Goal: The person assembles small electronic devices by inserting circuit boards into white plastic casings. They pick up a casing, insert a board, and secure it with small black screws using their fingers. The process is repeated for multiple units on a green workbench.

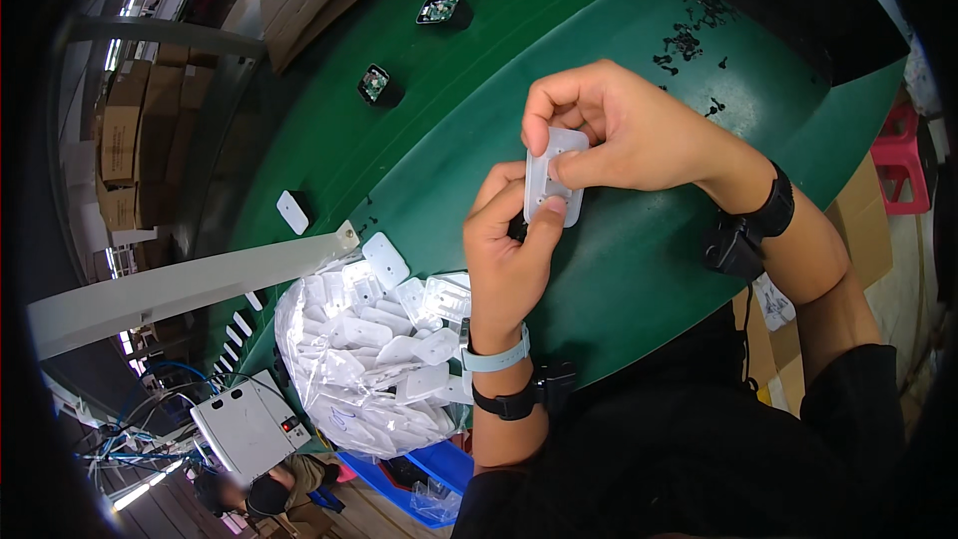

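Observation:
Over the green table, both of my hands hold a translucent white plastic cover, a rounded rectangle with small holes. My left hand grips its lower end, the thumb pressed on its face. My right hand curls round the upper end, with its thumb also on the face. Something dark shows beneath the cover by my left fingers; I cannot make out what. Beside my left wrist lies a clear plastic bag full of similar white plastic covers.
Small black parts lie scattered at the back right near a dark box. Several black housings with circuit boards stand on the green belt. A metal bar crosses at left, above a grey control box.

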`<state>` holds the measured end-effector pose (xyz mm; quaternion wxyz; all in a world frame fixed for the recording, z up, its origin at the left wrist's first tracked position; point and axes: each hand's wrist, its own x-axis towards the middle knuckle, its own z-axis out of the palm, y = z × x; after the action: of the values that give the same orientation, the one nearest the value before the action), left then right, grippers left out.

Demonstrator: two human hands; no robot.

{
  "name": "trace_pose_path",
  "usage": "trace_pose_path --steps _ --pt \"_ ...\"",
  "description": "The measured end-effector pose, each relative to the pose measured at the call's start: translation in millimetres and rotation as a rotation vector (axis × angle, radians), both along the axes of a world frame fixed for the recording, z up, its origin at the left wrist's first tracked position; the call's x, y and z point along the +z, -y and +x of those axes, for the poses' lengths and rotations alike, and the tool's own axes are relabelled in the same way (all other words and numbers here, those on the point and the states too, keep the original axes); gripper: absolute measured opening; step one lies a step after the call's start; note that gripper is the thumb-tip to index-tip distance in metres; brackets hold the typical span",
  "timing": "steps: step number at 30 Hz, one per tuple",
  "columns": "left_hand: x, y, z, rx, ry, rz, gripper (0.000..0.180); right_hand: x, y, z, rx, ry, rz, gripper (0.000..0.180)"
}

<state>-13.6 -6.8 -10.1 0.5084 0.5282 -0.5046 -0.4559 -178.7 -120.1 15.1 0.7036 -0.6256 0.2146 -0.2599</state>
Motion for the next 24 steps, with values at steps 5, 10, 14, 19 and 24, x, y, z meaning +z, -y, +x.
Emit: trace_pose_path --steps 5,10,14,19,24 --pt "-10.5 -1.3 6.9 -0.029 -0.174 0.086 0.027 2.1 4.7 -0.6 0.098 0.102 0.08 0.024" --pt "7.0 -2.7 6.8 -0.066 -0.621 0.171 0.031 -0.8 3.5 2.5 0.213 0.357 0.318 0.059" --pt "9.8 -2.4 9.8 -0.079 -0.717 0.193 0.028 -4.5 1.6 8.1 0.229 0.339 0.424 0.065" --pt "13.1 2.5 7.1 -0.043 -0.834 0.173 0.047 -17.6 4.0 10.9 0.084 0.431 0.264 0.053" --pt "-14.4 5.2 20.2 0.134 -1.05 0.058 0.046 -21.3 8.8 6.2 0.083 0.443 0.341 0.058"
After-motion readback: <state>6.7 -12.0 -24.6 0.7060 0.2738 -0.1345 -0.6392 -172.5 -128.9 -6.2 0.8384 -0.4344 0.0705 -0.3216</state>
